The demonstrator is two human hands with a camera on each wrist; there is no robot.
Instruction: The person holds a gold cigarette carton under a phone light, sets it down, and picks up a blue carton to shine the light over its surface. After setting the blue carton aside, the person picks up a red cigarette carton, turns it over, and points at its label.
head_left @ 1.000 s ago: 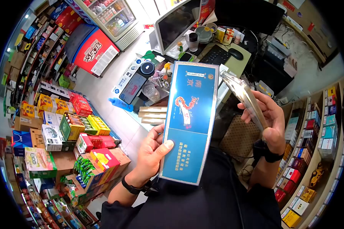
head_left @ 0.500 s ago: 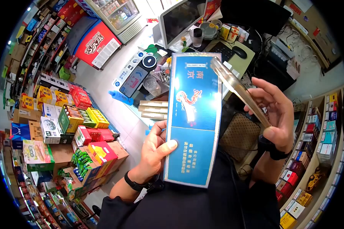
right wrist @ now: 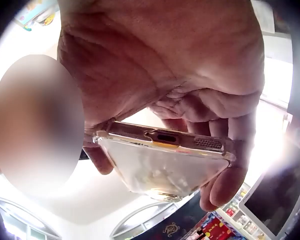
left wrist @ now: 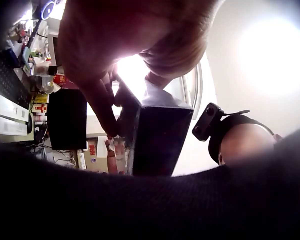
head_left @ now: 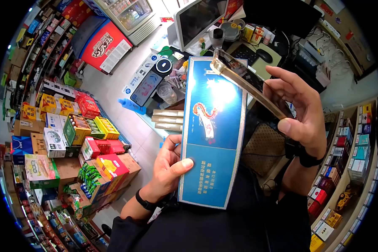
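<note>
In the head view my left hand (head_left: 167, 169) grips a long blue cigarette carton (head_left: 212, 172) by its left edge, thumb on the front face. That face has a red and white dragon print, with strong glare near the top. My right hand (head_left: 305, 112) holds a phone (head_left: 251, 89) in a clear case, tilted, thumb and fingers along its edges. The phone's far end overlaps the carton's upper right corner. In the right wrist view the phone's charging port end (right wrist: 165, 139) faces the camera. The left wrist view shows the carton's dark end (left wrist: 162, 135) below the hand.
Beyond the carton, a counter holds a payment device (head_left: 149, 86), stacked tan boxes (head_left: 168, 119), a monitor (head_left: 201, 23), a keyboard (head_left: 245, 53) and a mouse (head_left: 263, 56). Stacked goods (head_left: 109, 168) stand left. Shelves of cigarette packs (head_left: 329, 180) line the right. A woven seat (head_left: 262, 147) is below.
The phone has moved left and up in my right hand; its far end now reaches over the carton's upper right corner. My left hand keeps the carton, which has shifted slightly.
</note>
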